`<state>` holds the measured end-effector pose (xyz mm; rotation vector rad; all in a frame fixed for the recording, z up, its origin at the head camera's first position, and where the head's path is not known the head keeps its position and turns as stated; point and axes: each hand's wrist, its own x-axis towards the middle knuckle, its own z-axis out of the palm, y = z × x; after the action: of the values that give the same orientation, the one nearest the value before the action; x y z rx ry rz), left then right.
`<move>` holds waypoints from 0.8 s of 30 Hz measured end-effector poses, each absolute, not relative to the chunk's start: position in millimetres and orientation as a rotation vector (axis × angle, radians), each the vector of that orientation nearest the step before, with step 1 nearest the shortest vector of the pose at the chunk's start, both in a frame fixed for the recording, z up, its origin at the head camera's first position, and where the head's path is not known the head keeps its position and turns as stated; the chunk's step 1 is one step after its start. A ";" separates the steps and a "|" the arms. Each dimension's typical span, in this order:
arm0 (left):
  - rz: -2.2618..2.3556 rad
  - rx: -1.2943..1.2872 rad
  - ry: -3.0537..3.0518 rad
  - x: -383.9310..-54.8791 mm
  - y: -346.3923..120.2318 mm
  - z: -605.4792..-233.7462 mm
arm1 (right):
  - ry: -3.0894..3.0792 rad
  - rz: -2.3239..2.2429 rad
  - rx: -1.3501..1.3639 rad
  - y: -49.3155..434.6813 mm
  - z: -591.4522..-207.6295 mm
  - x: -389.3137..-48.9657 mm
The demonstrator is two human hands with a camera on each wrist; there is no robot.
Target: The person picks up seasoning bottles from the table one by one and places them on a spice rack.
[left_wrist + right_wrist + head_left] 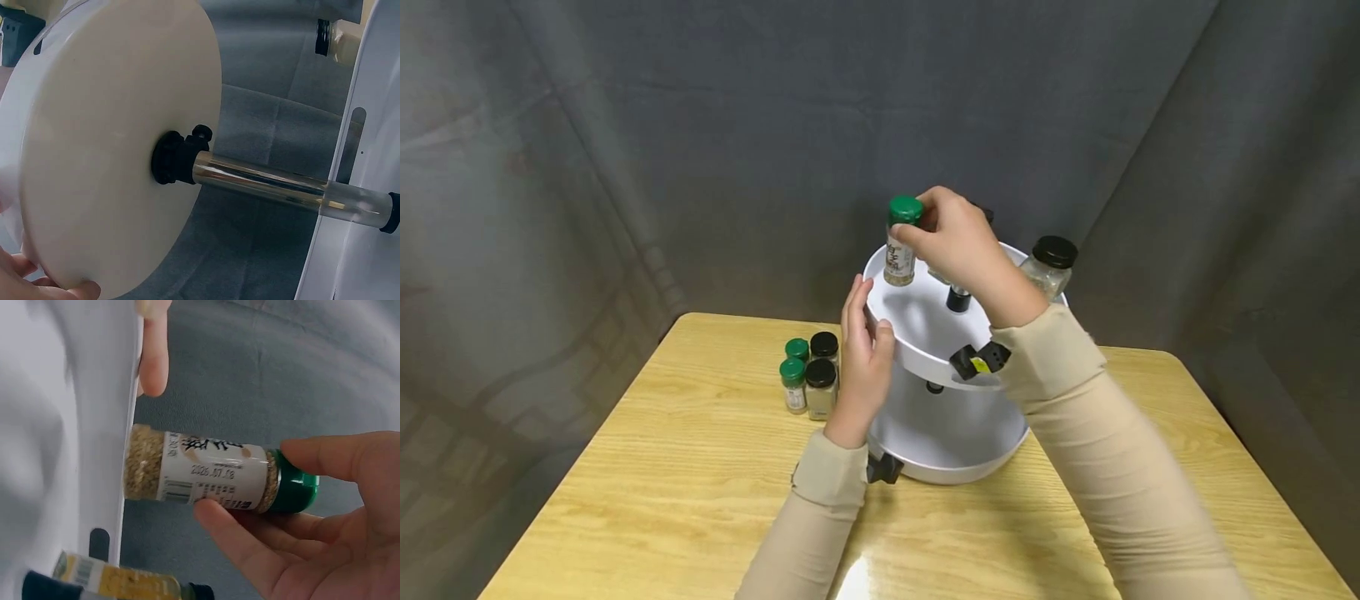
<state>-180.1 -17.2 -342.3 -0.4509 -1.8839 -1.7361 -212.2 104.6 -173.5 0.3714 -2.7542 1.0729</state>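
My right hand (955,237) pinches a spice jar (212,469) with a green cap, white label and tan grains. It holds the jar upright by its upper part, over the left side of a white two-tier rack's upper tray (917,321). In the right wrist view the jar's base is right at the tray's wall. My left hand (865,358) rests against the outside of that tray's left rim, its fingers straight. From the left wrist view, my left thumb (81,290) lies at the edge of the tray's underside.
A black-lidded jar (1052,262) stands at the upper tray's right side; a yellow-labelled bottle (134,581) shows near the rim. Green-capped and black-lidded jars (821,396) cluster on the table left of the rack. Below is the lower tray (955,433), joined by a metal post (262,178).
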 end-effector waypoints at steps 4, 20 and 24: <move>-1.731 -0.454 -1.882 -179.0 -16.3 -342.8 | -2.791 1.147 0.351 104.8 -174.9 -214.1; -1.740 -0.477 -1.862 -178.5 -16.3 -339.7 | -2.935 1.112 0.423 99.1 -171.1 -229.1; -1.736 -0.479 -1.863 -177.4 -16.4 -339.6 | -2.976 1.098 0.403 96.8 -170.5 -229.3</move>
<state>-177.4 -16.4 -339.6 -0.4791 -1.8628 -1.7359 -229.3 96.8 -170.5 0.4033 -2.9764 1.0983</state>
